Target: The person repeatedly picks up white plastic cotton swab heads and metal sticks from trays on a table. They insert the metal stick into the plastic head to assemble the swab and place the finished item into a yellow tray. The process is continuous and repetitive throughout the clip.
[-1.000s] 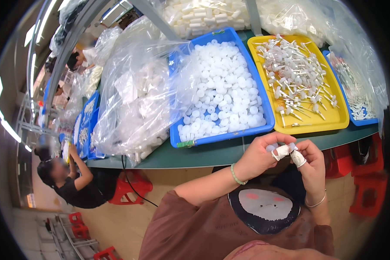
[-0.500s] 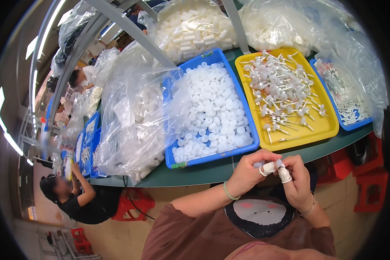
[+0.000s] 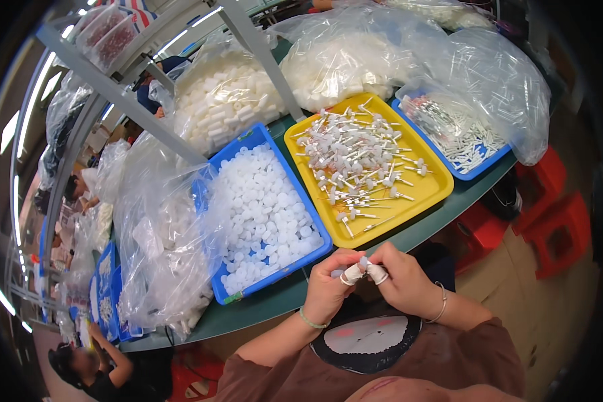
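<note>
In front of my chest, just off the table edge, both my hands meet fingertip to fingertip. My left hand (image 3: 327, 289) is closed, with pale translucent discs (image 3: 337, 273) tucked in its fingers. Its thumb and my right thumb wear white finger covers. Pinched between the two hands is a small translucent white plastic disc (image 3: 364, 261); whether a thin pin sits in it is hidden by my fingers. My right hand (image 3: 405, 285) is closed on that disc from the other side. Beyond them stand a blue tray (image 3: 275, 285) of similar discs and a yellow tray (image 3: 422, 191) of pins carrying discs.
To the right a smaller blue tray (image 3: 476, 171) holds thin white pins, partly under clear plastic. Large bags of white cylinders (image 3: 228, 107) stand behind. A grey metal post (image 3: 264, 60) rises between them. Red stools (image 3: 553, 234) are at right; another person (image 3: 90, 365) sits far left.
My view has turned, so the trays appear farther left and tilted. Both hands stay pinched together around the small disc, with only slight finger movement.
</note>
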`<state>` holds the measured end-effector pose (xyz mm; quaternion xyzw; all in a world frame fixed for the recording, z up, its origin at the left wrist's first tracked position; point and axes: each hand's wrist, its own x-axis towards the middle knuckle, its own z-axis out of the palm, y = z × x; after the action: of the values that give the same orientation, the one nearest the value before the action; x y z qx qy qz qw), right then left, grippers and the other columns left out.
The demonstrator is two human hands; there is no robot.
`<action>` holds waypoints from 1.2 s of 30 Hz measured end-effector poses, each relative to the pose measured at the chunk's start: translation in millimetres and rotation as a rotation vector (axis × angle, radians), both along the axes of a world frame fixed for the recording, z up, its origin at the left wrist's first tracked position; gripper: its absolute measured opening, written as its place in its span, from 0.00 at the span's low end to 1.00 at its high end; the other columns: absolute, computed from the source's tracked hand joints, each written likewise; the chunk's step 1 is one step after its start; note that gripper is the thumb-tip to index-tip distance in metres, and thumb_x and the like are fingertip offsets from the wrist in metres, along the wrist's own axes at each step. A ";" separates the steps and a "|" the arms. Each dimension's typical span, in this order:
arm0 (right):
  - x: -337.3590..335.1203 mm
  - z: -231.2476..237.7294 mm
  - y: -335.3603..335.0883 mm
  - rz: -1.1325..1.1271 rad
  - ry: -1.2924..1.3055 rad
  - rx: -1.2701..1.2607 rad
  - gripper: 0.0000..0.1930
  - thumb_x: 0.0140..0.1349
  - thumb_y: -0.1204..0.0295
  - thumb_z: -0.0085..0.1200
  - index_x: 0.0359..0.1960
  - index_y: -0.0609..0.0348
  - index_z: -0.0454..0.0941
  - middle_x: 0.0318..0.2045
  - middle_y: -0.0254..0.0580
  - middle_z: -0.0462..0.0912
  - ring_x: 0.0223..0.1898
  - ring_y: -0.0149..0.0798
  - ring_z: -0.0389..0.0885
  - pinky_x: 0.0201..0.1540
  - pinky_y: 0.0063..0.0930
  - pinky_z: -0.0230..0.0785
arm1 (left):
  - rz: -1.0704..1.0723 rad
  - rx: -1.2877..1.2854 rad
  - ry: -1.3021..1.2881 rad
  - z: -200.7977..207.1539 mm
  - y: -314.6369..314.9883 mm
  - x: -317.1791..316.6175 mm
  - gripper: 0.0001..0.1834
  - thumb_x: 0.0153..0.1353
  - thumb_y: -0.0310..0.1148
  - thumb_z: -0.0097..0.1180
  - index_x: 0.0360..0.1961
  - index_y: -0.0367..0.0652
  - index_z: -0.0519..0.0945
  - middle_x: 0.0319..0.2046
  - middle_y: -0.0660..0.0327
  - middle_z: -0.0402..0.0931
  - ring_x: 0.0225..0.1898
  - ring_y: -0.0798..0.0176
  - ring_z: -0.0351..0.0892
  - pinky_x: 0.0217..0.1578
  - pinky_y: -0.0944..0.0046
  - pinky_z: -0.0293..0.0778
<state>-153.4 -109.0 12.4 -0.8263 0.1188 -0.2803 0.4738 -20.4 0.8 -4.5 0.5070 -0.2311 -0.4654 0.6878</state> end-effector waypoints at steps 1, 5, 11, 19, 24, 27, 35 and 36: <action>1.4 1.3 3.0 -0.049 -0.056 -0.182 0.06 0.60 0.78 0.50 0.37 0.61 0.67 0.27 0.49 0.73 0.29 0.55 0.76 0.30 0.40 0.68 | 0.009 0.011 -0.030 -0.2 -1.0 -1.9 0.08 0.61 0.27 0.58 0.41 0.37 0.79 0.37 0.65 0.73 0.17 0.77 0.63 0.15 0.76 0.55; 6.9 -7.7 3.8 -0.061 -0.111 -0.427 0.08 0.56 0.77 0.49 0.37 0.61 0.66 0.30 0.47 0.69 0.29 0.50 0.73 0.32 0.40 0.68 | -0.032 -0.007 0.101 3.1 0.6 1.6 0.09 0.60 0.29 0.60 0.42 0.39 0.80 0.31 0.68 0.74 0.18 0.79 0.62 0.17 0.78 0.55; -2.5 4.8 -22.6 -0.064 -0.074 -0.454 0.13 0.54 0.77 0.53 0.42 0.63 0.70 0.33 0.49 0.74 0.33 0.50 0.76 0.37 0.37 0.70 | -0.021 -0.027 0.148 1.7 -3.2 -4.4 0.11 0.65 0.31 0.54 0.46 0.41 0.75 0.26 0.70 0.70 0.18 0.80 0.59 0.16 0.80 0.54; -60.4 11.3 -216.4 -0.568 0.392 -0.661 0.10 0.51 0.78 0.50 0.35 0.60 0.81 0.36 0.51 0.81 0.41 0.52 0.79 0.44 0.40 0.70 | -0.147 -0.124 0.215 0.9 -2.7 5.6 0.11 0.66 0.36 0.52 0.44 0.42 0.72 0.40 0.62 0.74 0.22 0.80 0.58 0.16 0.82 0.55; -37.5 12.0 -231.6 -0.475 0.653 -0.699 0.07 0.48 0.74 0.56 0.31 0.58 0.80 0.30 0.49 0.81 0.36 0.51 0.80 0.40 0.39 0.71 | -0.163 -0.131 0.276 -3.8 0.7 12.1 0.08 0.67 0.31 0.49 0.44 0.41 0.73 0.43 0.59 0.76 0.21 0.80 0.58 0.15 0.82 0.56; -30.1 10.8 -227.7 -0.488 0.616 -0.730 0.05 0.49 0.74 0.56 0.29 0.60 0.78 0.29 0.48 0.81 0.36 0.51 0.79 0.39 0.39 0.71 | -0.178 -0.145 0.287 -5.6 3.4 16.3 0.07 0.67 0.30 0.49 0.44 0.41 0.73 0.43 0.60 0.76 0.21 0.80 0.58 0.15 0.82 0.55; -38.1 28.9 -139.9 -0.601 0.058 -0.655 0.11 0.53 0.82 0.49 0.39 0.63 0.77 0.35 0.48 0.79 0.37 0.48 0.79 0.37 0.31 0.70 | -0.176 -0.126 0.316 -0.9 0.2 15.1 0.08 0.65 0.27 0.50 0.45 0.41 0.73 0.41 0.62 0.76 0.21 0.80 0.58 0.16 0.82 0.55; -33.5 30.6 -114.9 -0.489 0.010 -0.505 0.13 0.53 0.83 0.49 0.41 0.64 0.77 0.36 0.47 0.79 0.37 0.45 0.79 0.38 0.27 0.70 | -0.170 -0.121 0.327 -5.8 -0.2 12.9 0.08 0.65 0.27 0.50 0.44 0.41 0.73 0.41 0.61 0.76 0.21 0.80 0.58 0.16 0.82 0.56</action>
<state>-186.9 -223.9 42.9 -0.8659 0.2423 -0.4019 0.1730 -7.6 0.6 -10.4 0.3609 -0.1862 -0.5832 0.7035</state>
